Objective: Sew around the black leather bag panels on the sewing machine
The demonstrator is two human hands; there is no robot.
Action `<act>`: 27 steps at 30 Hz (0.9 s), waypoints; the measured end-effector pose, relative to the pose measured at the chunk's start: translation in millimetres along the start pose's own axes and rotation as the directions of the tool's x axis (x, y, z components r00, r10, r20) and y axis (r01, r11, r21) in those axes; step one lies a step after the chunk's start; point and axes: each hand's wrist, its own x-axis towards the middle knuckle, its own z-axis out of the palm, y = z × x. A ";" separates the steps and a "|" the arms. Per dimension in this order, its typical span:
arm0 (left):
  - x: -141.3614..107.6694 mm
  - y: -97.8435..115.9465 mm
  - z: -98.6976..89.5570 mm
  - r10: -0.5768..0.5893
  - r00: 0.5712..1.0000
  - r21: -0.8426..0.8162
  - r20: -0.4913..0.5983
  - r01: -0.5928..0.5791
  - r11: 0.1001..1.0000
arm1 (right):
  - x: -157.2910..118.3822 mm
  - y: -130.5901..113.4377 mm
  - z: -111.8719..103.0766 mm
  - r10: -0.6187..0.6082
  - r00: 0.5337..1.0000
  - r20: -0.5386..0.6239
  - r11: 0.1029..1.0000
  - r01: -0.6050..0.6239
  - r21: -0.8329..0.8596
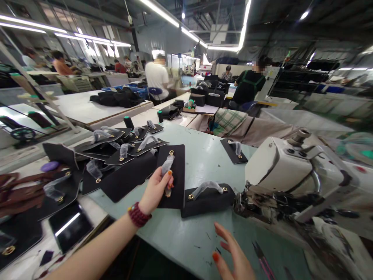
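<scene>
My left hand grips the plastic-wrapped handle of a flat black bag panel, closed around its middle. Gold-coloured buckles fix that handle at both ends. Just to the right lies another black bag piece, its wrapped handle arching up, with nobody touching it. My right hand hovers over the near part of the green tabletop, fingers apart and holding nothing. Close by it are thread snips with pinkish handles.
A white sewing machine stands at the right. Several black panels with wrapped handles are heaped at the left, near a thread spool and a dark tablet-like object. One panel lies at the table's far side. Co-workers sit beyond.
</scene>
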 end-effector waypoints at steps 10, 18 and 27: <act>-85.0 45.3 43.5 0.103 0.995 -0.300 -0.017 -0.103 0.948 | 28.3 -52.9 18.6 0.297 0.954 -0.026 0.863 -0.257 0.436; -61.2 14.7 86.4 -0.402 0.730 -0.478 0.552 0.672 0.566 | 36.9 -30.7 10.4 0.471 0.882 -0.005 0.720 -0.382 0.579; -16.1 23.3 130.1 -0.343 0.795 -0.541 0.500 0.597 0.593 | 40.2 -3.3 0.1 0.552 0.832 -0.048 0.683 -0.419 0.599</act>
